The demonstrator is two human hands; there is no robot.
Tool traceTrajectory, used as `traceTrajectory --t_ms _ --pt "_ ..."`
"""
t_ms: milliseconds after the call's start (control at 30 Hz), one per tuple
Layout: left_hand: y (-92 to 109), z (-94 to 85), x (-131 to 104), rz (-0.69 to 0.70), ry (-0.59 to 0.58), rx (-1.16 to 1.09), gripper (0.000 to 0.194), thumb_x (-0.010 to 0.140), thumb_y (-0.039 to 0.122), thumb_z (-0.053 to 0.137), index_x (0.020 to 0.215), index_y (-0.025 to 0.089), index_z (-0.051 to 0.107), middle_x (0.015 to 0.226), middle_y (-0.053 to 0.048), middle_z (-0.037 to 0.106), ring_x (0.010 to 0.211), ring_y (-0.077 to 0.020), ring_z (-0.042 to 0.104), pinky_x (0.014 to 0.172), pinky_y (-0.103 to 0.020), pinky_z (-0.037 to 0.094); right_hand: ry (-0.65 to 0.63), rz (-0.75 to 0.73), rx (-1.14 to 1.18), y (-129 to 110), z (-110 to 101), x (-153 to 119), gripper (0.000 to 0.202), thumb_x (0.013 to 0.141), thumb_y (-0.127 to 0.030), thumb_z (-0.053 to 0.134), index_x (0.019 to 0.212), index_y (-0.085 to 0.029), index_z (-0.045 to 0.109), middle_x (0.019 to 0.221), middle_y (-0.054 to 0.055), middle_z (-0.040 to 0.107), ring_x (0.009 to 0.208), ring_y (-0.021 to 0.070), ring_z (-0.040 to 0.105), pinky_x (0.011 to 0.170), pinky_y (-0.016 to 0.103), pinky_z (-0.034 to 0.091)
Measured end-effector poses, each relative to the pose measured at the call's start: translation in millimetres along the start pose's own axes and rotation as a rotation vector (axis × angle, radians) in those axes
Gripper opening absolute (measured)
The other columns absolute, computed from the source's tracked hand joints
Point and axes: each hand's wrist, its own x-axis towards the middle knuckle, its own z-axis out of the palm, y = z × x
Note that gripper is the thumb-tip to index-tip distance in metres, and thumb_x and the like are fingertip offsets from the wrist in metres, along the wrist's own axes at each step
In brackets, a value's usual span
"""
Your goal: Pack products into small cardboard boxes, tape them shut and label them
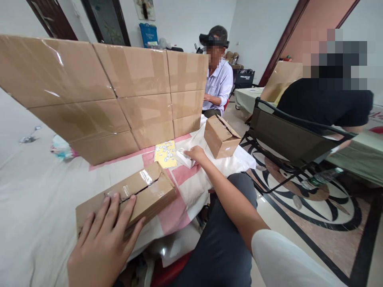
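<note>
My left hand (103, 235) lies with spread fingers on top of a long brown cardboard box (149, 187) at the near left of the table. Farther forward, my right hand (196, 154) has its fingers closed on a small white object (184, 158). Just left of that object is a yellow sheet (166, 154) with several small pale pieces on it. A smaller cardboard box (222, 137) stands to the right of my right hand, its top seam partly parted.
A wall of stacked, taped cardboard boxes (143, 99) rises at the table's back left. Across the table sits a person in a pale shirt (223, 81). At the right, another person in black (323, 99) sits in a folding chair (287, 139).
</note>
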Motion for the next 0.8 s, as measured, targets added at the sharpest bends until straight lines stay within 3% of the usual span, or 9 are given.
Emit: traceTrajectory --t_ms 267,500,633,800 --pt "4 1.1 0 -0.006 -0.018 0.155 0.080 0.094 0.038 0.066 0.164 0.031 0.028 0.163 -0.013 0.041 0.139 -0.0420 0.053 0.116 -0.058 0.041 -0.020 -0.025 -0.080 1 -7 -6 0.035 0.078 -0.016 0.068 0.059 -0.022 0.039 0.050 -0.004 0.038 0.055 0.0120 0.050 0.048 0.021 0.031" --pt "4 0.0 0 -0.006 -0.032 0.173 0.079 0.094 0.038 0.068 0.163 0.030 0.031 0.163 -0.014 0.041 0.140 -0.0408 0.052 0.118 -0.057 0.040 0.014 0.004 -0.129 -2 -15 -13 0.032 0.070 -0.012 0.073 0.060 -0.022 0.044 0.062 0.004 0.054 0.084 0.0226 0.064 0.058 0.022 0.040" --pt "5 -0.3 0 -0.017 -0.037 0.167 0.078 0.094 0.037 0.068 0.163 0.030 0.033 0.163 -0.013 0.041 0.141 -0.0402 0.051 0.119 -0.057 0.039 -0.087 0.107 -0.031 0 -19 -15 0.030 0.073 -0.015 0.074 0.061 -0.021 0.047 0.055 0.006 0.057 0.064 0.0245 0.067 0.052 0.027 0.048" --pt "6 -1.6 0 -0.022 -0.031 0.162 0.079 0.093 0.037 0.069 0.162 0.029 0.034 0.161 -0.014 0.043 0.140 -0.0406 0.052 0.118 -0.057 0.039 -0.098 0.141 0.204 10 -16 -15 0.038 0.077 -0.012 0.071 0.061 -0.022 0.038 0.051 0.000 0.052 0.051 0.0178 0.063 0.048 0.026 0.053"
